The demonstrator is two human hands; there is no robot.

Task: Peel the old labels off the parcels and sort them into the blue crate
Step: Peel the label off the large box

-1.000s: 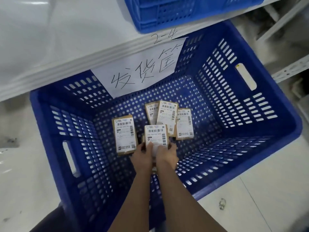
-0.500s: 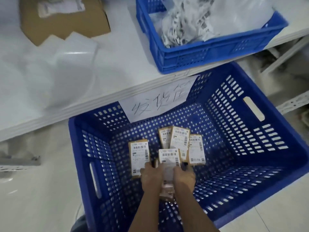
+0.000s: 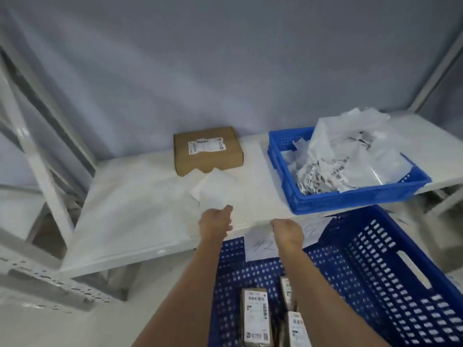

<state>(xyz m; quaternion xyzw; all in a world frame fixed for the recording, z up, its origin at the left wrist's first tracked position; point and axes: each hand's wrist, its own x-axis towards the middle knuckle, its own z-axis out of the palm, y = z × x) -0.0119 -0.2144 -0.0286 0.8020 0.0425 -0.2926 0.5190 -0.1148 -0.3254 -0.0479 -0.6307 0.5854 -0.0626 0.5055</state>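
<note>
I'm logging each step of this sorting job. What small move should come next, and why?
Probably reach the left hand forward to the cardboard box on the shelf: both hands look free, it wears a label, and small parcels already lie in the big crate.

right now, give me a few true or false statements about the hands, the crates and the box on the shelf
1. Both hands, left hand and right hand, hold a parcel. False: neither holds anything.
2. The cardboard box sits on the white shelf. True.
3. The small blue crate on the shelf is empty. False: it holds white paper scraps.
4. Labelled parcels lie in the large blue crate. True.
</note>
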